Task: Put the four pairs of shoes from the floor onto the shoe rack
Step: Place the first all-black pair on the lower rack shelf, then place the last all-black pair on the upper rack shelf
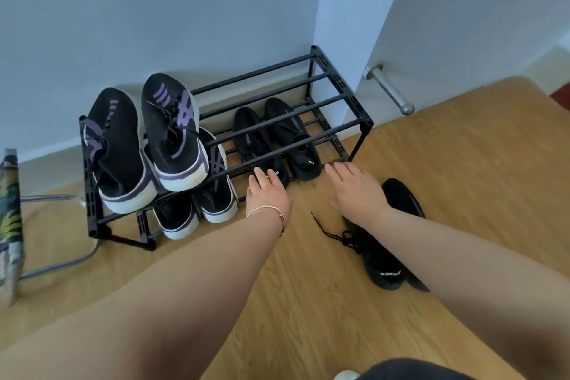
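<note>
A black two-tier metal shoe rack (339, 92) stands against the wall. A black-and-purple pair (145, 145) lies on its top tier at the left. A second black-and-purple pair (197, 210) sits on the bottom tier below it. An all-black pair (277, 133) rests on the bottom tier at the right. One more black pair (385, 259) lies on the wooden floor, partly hidden by my right forearm. My left hand (268, 191) hovers at the rack's front bar, fingers spread, holding nothing. My right hand (351, 188) hovers open in front of the rack, just above the floor pair.
A metal door stopper (391, 89) juts from the white door at the right of the rack. A chair with a chrome frame (55, 265) and patterned fabric stands at the left. My dark-clothed knee (410, 370) shows at the bottom edge.
</note>
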Demonstrator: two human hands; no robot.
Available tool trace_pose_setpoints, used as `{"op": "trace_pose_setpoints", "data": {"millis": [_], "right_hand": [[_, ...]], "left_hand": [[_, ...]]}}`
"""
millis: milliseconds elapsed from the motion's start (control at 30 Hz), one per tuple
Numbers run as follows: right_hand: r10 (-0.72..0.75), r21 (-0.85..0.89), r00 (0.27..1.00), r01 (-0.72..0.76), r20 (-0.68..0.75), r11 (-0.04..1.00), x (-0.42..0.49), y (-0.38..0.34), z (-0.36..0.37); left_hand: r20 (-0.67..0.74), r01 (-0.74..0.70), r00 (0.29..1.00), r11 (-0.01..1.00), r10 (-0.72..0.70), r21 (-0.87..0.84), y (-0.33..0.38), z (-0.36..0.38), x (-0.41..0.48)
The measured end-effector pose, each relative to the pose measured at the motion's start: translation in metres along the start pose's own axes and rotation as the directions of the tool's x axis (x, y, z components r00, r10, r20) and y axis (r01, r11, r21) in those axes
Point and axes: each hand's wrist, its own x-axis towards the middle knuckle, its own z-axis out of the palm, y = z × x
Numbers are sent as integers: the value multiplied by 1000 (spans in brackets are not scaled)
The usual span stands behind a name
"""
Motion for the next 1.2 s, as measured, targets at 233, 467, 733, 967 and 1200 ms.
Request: {"op": "trace_pose_setpoints", "data": {"millis": [233, 467, 733, 967, 1200], "right_hand": [[121, -83, 992, -118, 37, 990, -81, 26, -93], [206, -90, 977, -200, 63, 976, -100, 68, -79], [313, 119, 934, -335, 174, 935, -116, 114, 15], [420, 289, 848, -511, 323, 810, -124, 142, 73], [431, 461, 733, -672, 526, 580, -124, 167, 119]], "left_hand": [[-38, -242, 968, 960, 250, 142, 25, -43, -71], [-80, -341, 927, 912, 366, 227, 69, -37, -77], [183, 9, 983, 995, 9, -97, 115, 27, -49], [282, 77, 959, 988, -37, -132, 145, 77, -38], [388, 160, 920, 961, -62, -226, 166, 113, -29]]}}
